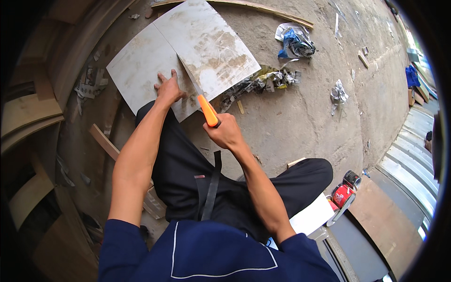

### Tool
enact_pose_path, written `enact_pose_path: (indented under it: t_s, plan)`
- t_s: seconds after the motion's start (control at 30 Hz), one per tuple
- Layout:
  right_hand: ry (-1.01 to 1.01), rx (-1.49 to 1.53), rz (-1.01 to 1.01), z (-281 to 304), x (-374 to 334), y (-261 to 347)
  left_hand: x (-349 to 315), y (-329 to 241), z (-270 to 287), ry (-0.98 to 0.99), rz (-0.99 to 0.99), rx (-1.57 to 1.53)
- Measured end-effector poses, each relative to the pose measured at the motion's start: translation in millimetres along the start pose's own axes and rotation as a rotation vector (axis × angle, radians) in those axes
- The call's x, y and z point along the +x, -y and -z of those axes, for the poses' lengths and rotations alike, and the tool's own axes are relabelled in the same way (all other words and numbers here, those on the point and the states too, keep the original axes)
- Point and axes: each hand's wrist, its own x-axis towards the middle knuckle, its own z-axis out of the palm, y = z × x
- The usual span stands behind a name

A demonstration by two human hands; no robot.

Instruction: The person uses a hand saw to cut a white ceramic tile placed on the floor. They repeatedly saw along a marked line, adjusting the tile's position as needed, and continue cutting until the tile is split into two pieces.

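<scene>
A white board [141, 70] with brown dirt smears lies in front of me, tilted at an angle. My left hand [169, 89] presses on its near left part, fingers spread. My right hand [226, 131] is closed around the orange and black handle [207, 109] of a handsaw. The saw's thin blade [189, 74] sits in a slit in the board, to the right of my left hand. A fine line runs on from the slit toward the board's far edge. My left knee is against the board's near edge.
Crumpled newspaper [270, 80] lies by the board's right edge, with blue and silver wrapping [295, 41] beyond. A wood strip [263, 10] runs behind. Curved wooden pieces [30, 117] stand at left. Tape rolls [344, 193] and corrugated metal sheet [408, 145] are at right.
</scene>
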Motion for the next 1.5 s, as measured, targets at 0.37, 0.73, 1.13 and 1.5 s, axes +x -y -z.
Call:
enact_pose_path:
  t_s: [0.37,0.73,1.13,1.5]
  plan:
    - [-0.042,0.0,0.068,-2.9,-35.2,-15.5,-9.8,-1.1,3.7,0.01,-0.042,-0.01]
    - [-0.169,-0.092,0.207,4.5,-72.4,-36.7,-7.5,0.3,6.5,0.015,-0.067,-0.016]
    - [-0.076,0.038,0.05,11.8,-81.8,-15.2,-13.3,3.8,12.9,0.017,-0.06,0.001]
    - [0.018,0.074,-0.019,22.3,-82.5,-13.5,-13.7,5.5,13.3,-0.003,-0.079,0.002]
